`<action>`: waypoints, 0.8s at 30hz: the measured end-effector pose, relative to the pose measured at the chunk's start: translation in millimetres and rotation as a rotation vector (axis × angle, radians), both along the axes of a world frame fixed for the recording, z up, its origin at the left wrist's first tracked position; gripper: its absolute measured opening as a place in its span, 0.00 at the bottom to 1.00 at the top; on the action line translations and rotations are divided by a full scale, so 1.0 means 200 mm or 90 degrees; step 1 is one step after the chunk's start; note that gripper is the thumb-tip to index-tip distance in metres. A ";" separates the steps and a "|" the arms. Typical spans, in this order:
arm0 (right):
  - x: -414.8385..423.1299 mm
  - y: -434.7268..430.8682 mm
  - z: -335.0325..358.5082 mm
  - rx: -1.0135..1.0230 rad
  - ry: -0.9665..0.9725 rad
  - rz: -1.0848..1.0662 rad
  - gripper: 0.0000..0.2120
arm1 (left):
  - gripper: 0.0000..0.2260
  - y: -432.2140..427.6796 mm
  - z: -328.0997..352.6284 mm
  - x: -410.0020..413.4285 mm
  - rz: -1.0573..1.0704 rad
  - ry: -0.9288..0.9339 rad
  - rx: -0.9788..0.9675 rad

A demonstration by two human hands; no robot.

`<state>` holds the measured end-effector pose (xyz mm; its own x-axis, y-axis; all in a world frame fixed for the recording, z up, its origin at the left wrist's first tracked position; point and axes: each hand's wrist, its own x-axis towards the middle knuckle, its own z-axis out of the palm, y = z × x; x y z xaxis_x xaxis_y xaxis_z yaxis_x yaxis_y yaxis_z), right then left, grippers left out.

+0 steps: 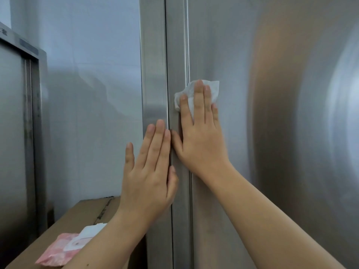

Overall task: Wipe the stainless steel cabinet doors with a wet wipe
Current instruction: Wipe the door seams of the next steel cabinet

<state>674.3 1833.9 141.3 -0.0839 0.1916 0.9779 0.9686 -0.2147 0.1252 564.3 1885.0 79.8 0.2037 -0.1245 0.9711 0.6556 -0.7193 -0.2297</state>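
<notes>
A tall stainless steel cabinet door [272, 133] fills the right of the view, with a vertical edge strip [176, 55] and a side panel [153, 65] to its left. My right hand [202, 136] lies flat with straight fingers, pressing a white wet wipe [212, 88] against the door next to the strip. The wipe shows above and between the fingers; the rest is hidden under the palm. My left hand [149, 171] rests flat on the side panel, fingers straight, thumb at the seam.
A cardboard box [81, 216] stands at the lower left with a pink pack of wet wipes [64, 249] on top, its white lid flipped up. Another steel cabinet [17, 133] stands at the far left. A pale wall [93, 94] lies behind.
</notes>
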 end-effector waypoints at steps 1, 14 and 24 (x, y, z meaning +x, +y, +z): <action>0.00 0.00 -0.01 0.003 -0.001 0.001 0.31 | 0.26 0.00 -0.01 0.00 0.001 -0.001 -0.001; 0.00 0.00 -0.20 0.026 -0.007 -0.001 0.30 | 0.25 -0.01 -0.08 0.00 0.010 0.002 -0.004; 0.01 0.01 -0.39 0.026 -0.014 -0.035 0.29 | 0.25 -0.03 -0.18 -0.01 -0.009 0.007 -0.031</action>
<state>677.0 1835.3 63.0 -0.0954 0.1566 0.9830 0.9524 -0.2730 0.1359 562.3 1879.2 43.8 0.2125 -0.0803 0.9739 0.6432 -0.7388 -0.2012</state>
